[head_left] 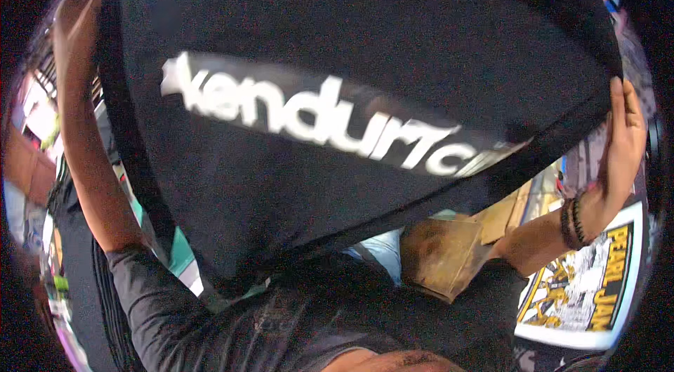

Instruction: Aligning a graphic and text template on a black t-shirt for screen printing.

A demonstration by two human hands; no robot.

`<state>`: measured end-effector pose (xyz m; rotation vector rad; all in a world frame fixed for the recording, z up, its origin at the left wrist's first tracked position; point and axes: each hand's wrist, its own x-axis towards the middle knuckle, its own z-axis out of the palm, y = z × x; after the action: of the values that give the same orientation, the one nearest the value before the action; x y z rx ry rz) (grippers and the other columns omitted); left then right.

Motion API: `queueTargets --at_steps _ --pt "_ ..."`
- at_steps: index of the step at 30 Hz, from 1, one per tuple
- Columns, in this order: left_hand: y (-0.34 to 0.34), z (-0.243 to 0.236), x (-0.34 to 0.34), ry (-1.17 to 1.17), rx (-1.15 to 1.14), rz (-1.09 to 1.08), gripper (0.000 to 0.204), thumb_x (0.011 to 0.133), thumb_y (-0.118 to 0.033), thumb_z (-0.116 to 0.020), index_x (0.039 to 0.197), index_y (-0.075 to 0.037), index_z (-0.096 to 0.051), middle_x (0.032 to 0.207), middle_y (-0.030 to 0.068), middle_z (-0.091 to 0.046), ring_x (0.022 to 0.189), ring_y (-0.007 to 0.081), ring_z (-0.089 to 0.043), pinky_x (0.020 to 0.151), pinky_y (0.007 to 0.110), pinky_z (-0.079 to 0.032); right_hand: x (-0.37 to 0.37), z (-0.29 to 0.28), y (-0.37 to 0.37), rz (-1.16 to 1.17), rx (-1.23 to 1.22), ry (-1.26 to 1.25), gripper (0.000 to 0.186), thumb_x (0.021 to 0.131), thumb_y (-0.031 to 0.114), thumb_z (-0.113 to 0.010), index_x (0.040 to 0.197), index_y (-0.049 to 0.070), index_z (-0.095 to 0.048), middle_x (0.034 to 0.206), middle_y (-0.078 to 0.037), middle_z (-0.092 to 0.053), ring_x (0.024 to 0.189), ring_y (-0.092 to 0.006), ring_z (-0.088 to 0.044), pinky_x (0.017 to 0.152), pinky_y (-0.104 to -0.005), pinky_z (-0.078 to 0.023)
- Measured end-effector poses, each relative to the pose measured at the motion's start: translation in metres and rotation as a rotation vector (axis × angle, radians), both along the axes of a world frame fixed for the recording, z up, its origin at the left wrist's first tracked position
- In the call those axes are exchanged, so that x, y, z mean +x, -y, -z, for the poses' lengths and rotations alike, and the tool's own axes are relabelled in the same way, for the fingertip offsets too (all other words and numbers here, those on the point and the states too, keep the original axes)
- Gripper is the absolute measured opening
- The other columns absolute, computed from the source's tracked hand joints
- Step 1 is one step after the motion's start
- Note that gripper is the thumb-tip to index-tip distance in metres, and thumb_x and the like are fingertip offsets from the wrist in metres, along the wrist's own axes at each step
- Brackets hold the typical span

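Observation:
A large black T-shirt (pixel 365 28) with a band of white printed lettering is stretched out in front of me and fills most of the view. My left hand (pixel 83 10), blurred at the upper left, holds its left edge; the fingertips are partly hidden at the cloth. On the far right, my right hand (pixel 625 129) pinches the shirt's right edge between thumb and fingers, and a dark beaded bracelet circles that wrist. Both arms are raised and spread wide. The lower edge of the cloth slants down from right to left, close to my chest.
Stacked black cloth (pixel 95 288) lies at the lower left. A framed print in yellow, black and white (pixel 621 302) is at the lower right. Brown cardboard (pixel 439 252) shows below the shirt, beside a light blue piece of cloth (pixel 385 249). Blurred coloured items line the left rim.

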<state>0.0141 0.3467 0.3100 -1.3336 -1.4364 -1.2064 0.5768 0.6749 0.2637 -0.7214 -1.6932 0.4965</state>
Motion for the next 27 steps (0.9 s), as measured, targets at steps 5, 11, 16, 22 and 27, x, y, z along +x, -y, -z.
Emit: queueTargets --at_steps 5,11,16,22,27 --pt "-0.084 -0.030 0.048 0.185 -0.194 0.478 0.037 0.107 -0.031 -0.062 0.126 -0.001 -0.072 0.107 0.0022 -0.072 0.096 0.0116 -0.063 0.088 0.029 -0.051 0.076 -0.061 0.005 0.289 0.229 0.140 0.040 0.105 0.033 -0.066 0.129 0.001 -0.072 0.115 0.001 -0.073 0.096 -0.0053 -0.061 0.087 -0.0194 -0.044" --pt "-0.168 -0.057 0.047 0.167 -0.343 0.628 0.040 0.108 -0.033 -0.061 0.128 0.000 -0.070 0.114 0.0019 -0.072 0.105 0.0142 -0.063 0.096 0.033 -0.049 0.119 -0.119 0.024 0.448 0.124 0.420 0.044 0.105 0.036 -0.066 0.124 -0.003 -0.073 0.113 -0.002 -0.075 0.104 -0.0082 -0.062 0.098 -0.0250 -0.046" --pt "-0.243 -0.060 0.074 0.229 -0.315 0.720 0.050 0.105 -0.043 -0.063 0.130 -0.001 -0.068 0.117 0.0076 -0.072 0.110 0.0207 -0.062 0.094 0.039 -0.050 0.170 -0.144 0.026 0.552 0.209 0.507 0.043 0.104 0.044 -0.066 0.117 0.004 -0.077 0.087 0.005 -0.066 0.074 -0.0060 -0.049 0.067 -0.0254 -0.039" --pt "-0.237 -0.055 0.023 -0.065 -0.375 0.623 0.041 0.105 -0.039 -0.063 0.104 0.002 -0.073 0.083 0.0038 -0.065 0.080 0.0176 -0.063 0.069 0.037 -0.055 0.131 -0.157 0.066 0.568 0.226 0.577 0.046 0.100 0.047 -0.071 0.110 0.004 -0.078 0.085 0.006 -0.067 0.076 -0.0041 -0.055 0.069 -0.0240 -0.044" --pt "-0.288 -0.045 -0.017 -0.020 -0.419 0.734 0.045 0.107 -0.047 -0.060 0.115 -0.004 -0.072 0.090 -0.0055 -0.064 0.085 0.0042 -0.056 0.082 0.026 -0.049 0.102 -0.157 0.094 0.628 0.187 0.544 0.048 0.096 0.052 -0.074 0.103 0.005 -0.079 0.070 0.007 -0.057 0.058 -0.0038 -0.046 0.052 -0.0241 -0.038"
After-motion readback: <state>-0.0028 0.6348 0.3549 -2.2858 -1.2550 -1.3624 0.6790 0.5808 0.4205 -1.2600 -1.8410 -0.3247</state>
